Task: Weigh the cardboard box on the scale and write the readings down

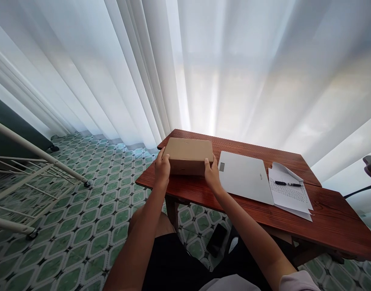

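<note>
A closed brown cardboard box (pixel 189 149) is at the left part of the dark red wooden table (pixel 233 141). My left hand (pixel 162 165) grips its left end, thumb on the near corner. At the opposite end my right hand (pixel 212 171) holds the box the same way. Whether the box rests on the table or is slightly raised, I cannot tell. Just right of my right hand lies a shut silver laptop (pixel 246 176).
Handwritten papers (pixel 288 194) with a black pen (pixel 287 184) on top lie right of the laptop. White curtains (pixel 233 72) hang behind the table. A white wheeled metal rack (pixel 36 178) stands at left. Below the table is a black phone-like object (pixel 216 239).
</note>
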Tool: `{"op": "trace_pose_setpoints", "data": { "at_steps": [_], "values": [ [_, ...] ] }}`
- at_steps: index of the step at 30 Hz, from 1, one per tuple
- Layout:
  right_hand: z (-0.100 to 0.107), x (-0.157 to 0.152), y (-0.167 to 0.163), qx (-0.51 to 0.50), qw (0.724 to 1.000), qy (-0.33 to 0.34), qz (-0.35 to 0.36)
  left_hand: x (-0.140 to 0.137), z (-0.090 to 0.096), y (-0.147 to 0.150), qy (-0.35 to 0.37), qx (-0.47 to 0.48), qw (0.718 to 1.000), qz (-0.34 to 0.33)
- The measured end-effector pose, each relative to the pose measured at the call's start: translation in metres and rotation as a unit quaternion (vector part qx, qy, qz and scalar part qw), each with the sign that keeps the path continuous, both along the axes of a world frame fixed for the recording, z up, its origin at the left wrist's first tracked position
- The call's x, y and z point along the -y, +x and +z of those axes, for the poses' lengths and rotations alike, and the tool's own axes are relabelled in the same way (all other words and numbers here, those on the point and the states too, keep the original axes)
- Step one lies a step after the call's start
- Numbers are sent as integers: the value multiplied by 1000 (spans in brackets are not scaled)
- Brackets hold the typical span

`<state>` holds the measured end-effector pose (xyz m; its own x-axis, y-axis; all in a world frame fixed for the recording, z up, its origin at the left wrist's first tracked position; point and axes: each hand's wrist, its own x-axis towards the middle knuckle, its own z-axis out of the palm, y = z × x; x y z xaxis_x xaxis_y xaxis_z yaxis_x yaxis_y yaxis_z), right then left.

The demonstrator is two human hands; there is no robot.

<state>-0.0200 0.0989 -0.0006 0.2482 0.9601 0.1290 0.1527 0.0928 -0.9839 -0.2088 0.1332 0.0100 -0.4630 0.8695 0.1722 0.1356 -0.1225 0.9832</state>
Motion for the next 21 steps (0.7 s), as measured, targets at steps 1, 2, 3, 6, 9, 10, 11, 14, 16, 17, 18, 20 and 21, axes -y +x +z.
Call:
{"op": "trace_pose_setpoints", "data": {
  "at_steps": [1,2,3,6,9,10,11,14,16,17,18,20,21],
  "values": [
    [-2,0,-1,1,1000,-2,-1,0,-1,0,-7,1,1000,3],
    [-4,1,-1,2,1000,-3,-2,0,-2,0,-13,2,1000,3],
    [-6,1,-1,4,1000,-4,-5,0,-3,0,-19,3,1000,3],
    [-9,2,0,11,1000,-4,-9,3,-2,4,-30,5,1000,5],
    [-11,2,2,19,1000,-2,-9,6,-2,7,-37,10,999,5],
    [-12,2,2,21,1000,-3,-10,6,-3,7,-37,15,999,2],
    [-12,3,2,22,1000,-5,-11,6,-4,8,-35,22,999,-2],
    [-14,3,3,23,1000,-10,-14,4,-9,7,-29,28,999,-8],
    [-14,3,3,22,1000,-12,-13,2,-12,7,-24,22,999,-2],
    [-15,3,3,22,1000,-13,-12,1,-13,6,-21,19,1000,0],
    [-15,3,3,22,1000,-14,-12,1,-14,6,-19,17,1000,3],
    [-16,3,3,22,1000,-15,-11,-1,-17,5,-15,13,1000,6],
    [-16,4,3,23,1000,-15,-12,-1,-19,4,-13,10,1000,8]
  ]
}}
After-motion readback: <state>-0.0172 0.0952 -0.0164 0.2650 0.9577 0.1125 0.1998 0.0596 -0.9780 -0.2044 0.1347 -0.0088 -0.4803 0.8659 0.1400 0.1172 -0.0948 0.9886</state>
